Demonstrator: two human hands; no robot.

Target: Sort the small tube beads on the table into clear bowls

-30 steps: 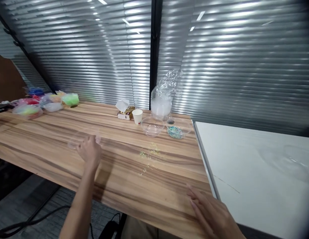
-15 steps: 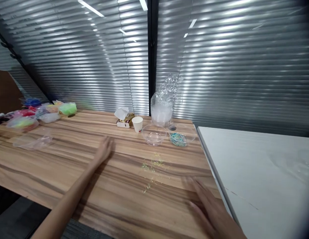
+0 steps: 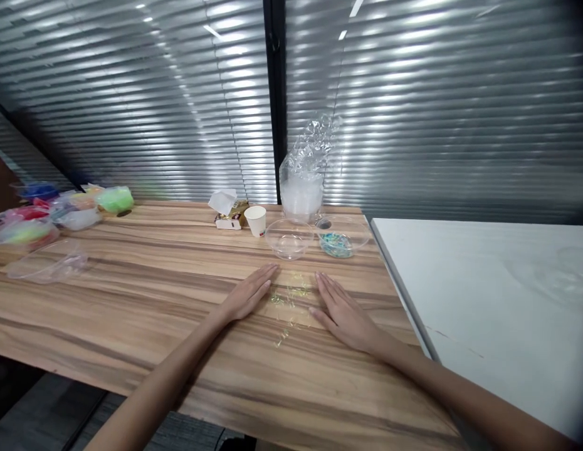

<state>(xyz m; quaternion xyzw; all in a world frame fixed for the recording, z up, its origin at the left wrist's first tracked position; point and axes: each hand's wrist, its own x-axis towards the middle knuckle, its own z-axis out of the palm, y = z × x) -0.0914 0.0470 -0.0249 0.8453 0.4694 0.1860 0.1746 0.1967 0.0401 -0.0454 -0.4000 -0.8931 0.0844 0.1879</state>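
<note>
Small yellow-green pieces lie scattered on the wooden table. Just left of them my left hand rests on edge, fingers stretched out, holding nothing. On their right side my right hand lies with its fingers extended and thumb apart, also holding nothing. Beyond the hands stands a clear bowl in which I can make out no contents. Beside it, another clear bowl has blue-green pieces at its bottom.
A paper cup, a tissue pack and a clear plastic bag with white contents stand at the back. Several colourful containers and a clear lid-like piece are at left. A white table adjoins on the right.
My left hand has moved right and my right hand has moved forward and left, so both now flank the scattered pieces. The camera view has shifted slightly.
</note>
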